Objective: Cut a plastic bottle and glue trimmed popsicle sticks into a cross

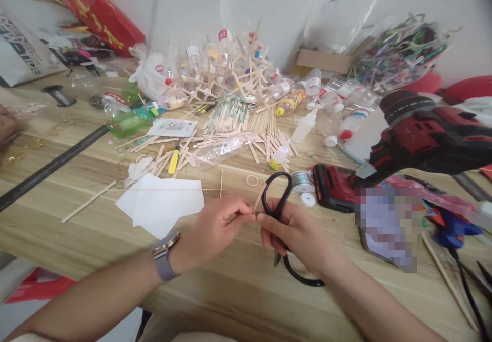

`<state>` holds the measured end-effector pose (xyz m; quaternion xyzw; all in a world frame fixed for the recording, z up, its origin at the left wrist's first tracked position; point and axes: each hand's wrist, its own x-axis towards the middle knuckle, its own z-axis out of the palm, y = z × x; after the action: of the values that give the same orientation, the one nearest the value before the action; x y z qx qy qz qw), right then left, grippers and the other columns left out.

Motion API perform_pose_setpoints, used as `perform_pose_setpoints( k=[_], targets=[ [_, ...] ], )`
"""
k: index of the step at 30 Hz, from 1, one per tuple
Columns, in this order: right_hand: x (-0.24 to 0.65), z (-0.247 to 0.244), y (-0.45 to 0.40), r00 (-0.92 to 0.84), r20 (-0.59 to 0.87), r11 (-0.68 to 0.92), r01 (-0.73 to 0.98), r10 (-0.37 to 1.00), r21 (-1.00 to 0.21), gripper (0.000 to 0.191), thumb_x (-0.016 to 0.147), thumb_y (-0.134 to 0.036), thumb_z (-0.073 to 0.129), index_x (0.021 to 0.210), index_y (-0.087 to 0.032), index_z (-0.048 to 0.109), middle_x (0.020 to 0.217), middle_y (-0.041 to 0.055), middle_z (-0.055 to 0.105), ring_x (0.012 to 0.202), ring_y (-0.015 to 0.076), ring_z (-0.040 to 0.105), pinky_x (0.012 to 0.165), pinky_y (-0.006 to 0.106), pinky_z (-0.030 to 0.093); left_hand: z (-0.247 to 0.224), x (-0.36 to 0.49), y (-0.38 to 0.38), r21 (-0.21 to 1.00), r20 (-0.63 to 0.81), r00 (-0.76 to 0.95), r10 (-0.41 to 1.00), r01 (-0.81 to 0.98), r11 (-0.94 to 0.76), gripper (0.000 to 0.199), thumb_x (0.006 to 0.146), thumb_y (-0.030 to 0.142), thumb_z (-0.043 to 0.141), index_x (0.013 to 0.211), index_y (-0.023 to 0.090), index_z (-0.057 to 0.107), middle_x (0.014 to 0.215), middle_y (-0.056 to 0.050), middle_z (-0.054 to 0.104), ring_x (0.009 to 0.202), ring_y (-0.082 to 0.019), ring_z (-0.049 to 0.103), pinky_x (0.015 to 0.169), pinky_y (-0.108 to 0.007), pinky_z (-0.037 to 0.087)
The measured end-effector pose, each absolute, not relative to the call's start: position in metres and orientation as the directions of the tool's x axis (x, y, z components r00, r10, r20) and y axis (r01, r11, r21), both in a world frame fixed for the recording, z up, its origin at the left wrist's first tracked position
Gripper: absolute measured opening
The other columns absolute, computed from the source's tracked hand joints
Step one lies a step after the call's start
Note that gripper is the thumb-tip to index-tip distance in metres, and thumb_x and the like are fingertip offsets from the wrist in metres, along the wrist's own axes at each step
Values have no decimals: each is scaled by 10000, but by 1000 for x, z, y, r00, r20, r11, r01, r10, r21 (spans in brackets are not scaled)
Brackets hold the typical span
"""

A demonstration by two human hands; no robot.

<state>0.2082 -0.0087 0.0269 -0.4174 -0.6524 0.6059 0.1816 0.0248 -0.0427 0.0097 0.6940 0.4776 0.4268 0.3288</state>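
My left hand (217, 229) is closed in a pinch at the lower end of a thin wooden stick (260, 197), which tilts up between the two hands. My right hand (305, 234) is wrapped round black-handled scissors (275, 212); one loop rises above the fingers, the other hangs below, and a blade tip shows beneath. The right thumb tip meets the left fingertips at the stick's lower end. Just beyond the hands lie a pale rubber band (251, 176) and an upright-looking small stick (222, 183). White paper sheets (161, 203) lie left of my left hand.
Craft sticks (265, 121) and plastic bottles (192, 57) are heaped at the back. A red cordless drill (430, 132) stands at the right, near wire spools (303, 182), a pixelated phone (384, 229) and a blue glue gun (455, 232). Another person's hand (7, 124) shows at the left edge.
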Motion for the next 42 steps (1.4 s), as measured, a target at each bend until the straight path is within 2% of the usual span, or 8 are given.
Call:
perform_pose_setpoints(
  k=[5,9,17,26,31,36,39,42],
  targets=[
    [213,13,-11,-603,376,709,557,703,-433,213,920,-148,451,779,-198,602,655,21,666,563,149,567,601,297,371,11,26,-35,996,-23,170,985,84,9,227,827,350,662,709,163,608,615,19,612,577,-114,565,563,-220,451],
    [216,6,-10,-707,508,845,529,493,-84,284,903,-33,398,898,-169,648,694,40,701,565,146,587,639,320,351,10,27,-32,989,-147,168,975,13,147,261,784,375,702,687,157,597,584,25,592,542,-107,542,533,-217,443],
    [207,26,-11,-573,-212,57,414,792,-908,258,940,-383,447,732,-232,470,567,-29,581,385,109,464,388,234,328,8,24,-42,863,248,184,951,405,-303,203,921,260,571,742,178,620,750,10,647,708,-118,587,663,-226,427],
    [214,10,-10,-634,392,746,553,666,-371,226,888,-111,414,793,-188,605,660,57,681,558,170,576,639,334,387,8,26,-33,994,-89,186,978,84,75,205,834,319,652,712,163,600,603,30,594,559,-110,549,549,-215,436],
    [210,23,-10,-568,-77,213,426,819,-879,232,922,-366,472,751,-212,497,590,-6,608,425,108,487,430,235,349,9,23,-40,913,173,185,968,340,-228,195,905,278,598,743,172,623,739,8,654,703,-121,598,654,-220,442],
    [208,35,-7,-647,-346,-276,212,680,-937,391,822,-571,597,840,-197,487,535,-49,572,352,55,371,358,185,242,7,22,-46,743,456,235,858,429,-513,148,921,131,535,822,174,636,915,-27,701,813,-123,628,719,-215,449],
    [208,32,-8,-633,-317,-206,245,706,-947,334,872,-527,545,824,-201,490,533,-48,564,356,65,380,369,197,258,7,23,-44,796,396,202,896,411,-445,146,913,167,555,790,176,633,851,-18,692,774,-126,620,698,-219,448],
    [209,23,-10,-569,-1,282,409,822,-868,241,939,-333,461,738,-206,501,596,-4,607,464,111,504,477,241,358,9,25,-40,946,146,156,977,267,-184,178,885,270,602,734,176,610,685,15,637,651,-116,585,620,-214,442]
  ],
)
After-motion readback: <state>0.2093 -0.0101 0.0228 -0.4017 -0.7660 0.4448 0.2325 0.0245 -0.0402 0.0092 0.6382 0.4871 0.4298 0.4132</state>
